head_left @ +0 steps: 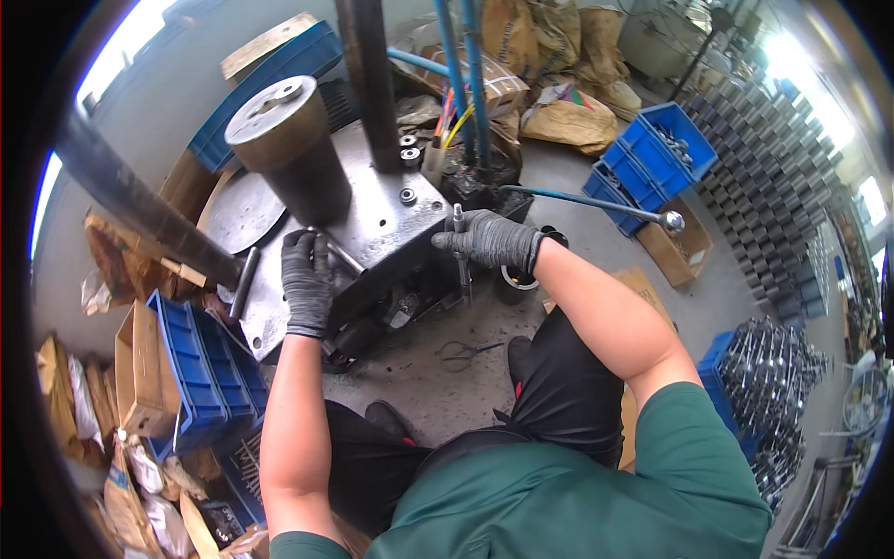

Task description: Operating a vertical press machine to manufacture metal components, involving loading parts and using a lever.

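My right hand [494, 240], in a grey knit glove, is closed around an upright slim metal rod [459, 222] with a stepped top, beside the right edge of a thick steel plate [396, 210]. Over the plate's front part is my left hand [305, 284], gloved alike, its fingers curled at the upper end of a short metal rod [345, 255]. That rod slants toward the plate's front edge; the fingertips are partly hidden. Another dark metal rod [245, 282] lies left of this hand. Behind it stands a large steel cylinder [296, 149].
Thick dark columns [368, 84] rise from the plate, with small metal rings [408, 196] near its right corner. A ball-ended lever [596, 199] extends rightward. Blue crates [666, 140] and stacked grey metal tubes [768, 177] stand right; another blue crate [200, 363] is left. Scissors-like tool [461, 352] lies on the floor.
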`<state>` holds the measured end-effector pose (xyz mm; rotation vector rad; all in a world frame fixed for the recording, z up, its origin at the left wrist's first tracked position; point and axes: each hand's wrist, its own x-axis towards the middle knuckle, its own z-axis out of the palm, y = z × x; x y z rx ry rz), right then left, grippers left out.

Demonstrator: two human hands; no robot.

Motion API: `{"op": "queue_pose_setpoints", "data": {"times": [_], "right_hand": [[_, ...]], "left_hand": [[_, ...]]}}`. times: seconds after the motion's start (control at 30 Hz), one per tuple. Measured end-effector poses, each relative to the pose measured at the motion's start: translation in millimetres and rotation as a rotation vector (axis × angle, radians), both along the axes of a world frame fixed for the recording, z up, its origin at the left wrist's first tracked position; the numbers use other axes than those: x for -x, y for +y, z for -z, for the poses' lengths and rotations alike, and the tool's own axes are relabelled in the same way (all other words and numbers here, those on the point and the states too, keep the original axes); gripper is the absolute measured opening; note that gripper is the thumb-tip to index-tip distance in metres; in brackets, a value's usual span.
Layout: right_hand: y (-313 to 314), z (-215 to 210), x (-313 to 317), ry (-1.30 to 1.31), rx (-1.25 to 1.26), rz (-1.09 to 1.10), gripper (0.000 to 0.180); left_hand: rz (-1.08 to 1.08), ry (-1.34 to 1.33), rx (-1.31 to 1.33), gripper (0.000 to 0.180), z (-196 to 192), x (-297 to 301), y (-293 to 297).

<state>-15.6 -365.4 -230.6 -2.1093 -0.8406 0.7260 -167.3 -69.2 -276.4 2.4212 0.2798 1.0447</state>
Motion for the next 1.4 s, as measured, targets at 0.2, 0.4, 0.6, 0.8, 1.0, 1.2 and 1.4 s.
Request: {"op": "queue_pose_setpoints", "data": {"times": [0.2,0.4,0.6,0.8,1.0,1.2,1.4], "right_hand": [[-77.9,-1.4,-40.6,-0.104,0.181,0.027,0.040],[-254.5,75.1,-15.2,0.246,-0.037,0.638,0.032],[-419.9,172.6,75.4,0.143,-0.231,1.212,0.024],[-505.3,232.7,165.2,0.207,-0.272,1.681,0.021],[-514.4,262.3,195.7,0.242,-0.451,2.076,0.023],[-505.8,261.8,185.5,0.227,-0.449,2.155,0.028],[-464.3,274.3,189.9,-0.153,-0.157,1.210,0.018]], "left_hand": [[-0.073,0.064,-0.127,0.021,17.3,-3.4,11.8],[-0.110,0.252,-0.097,0.024,20.3,-10.0,10.0],[-0.092,0.235,-0.054,0.032,31.3,-11.9,27.4],[-0.109,0.255,-0.108,0.032,37.0,-14.6,32.4],[-0.114,0.268,-0.142,0.031,32.6,-11.1,25.5],[-0.111,0.271,-0.068,0.033,33.6,-5.0,19.2],[-0.114,0.283,-0.037,0.033,32.0,-3.1,14.0]]}}
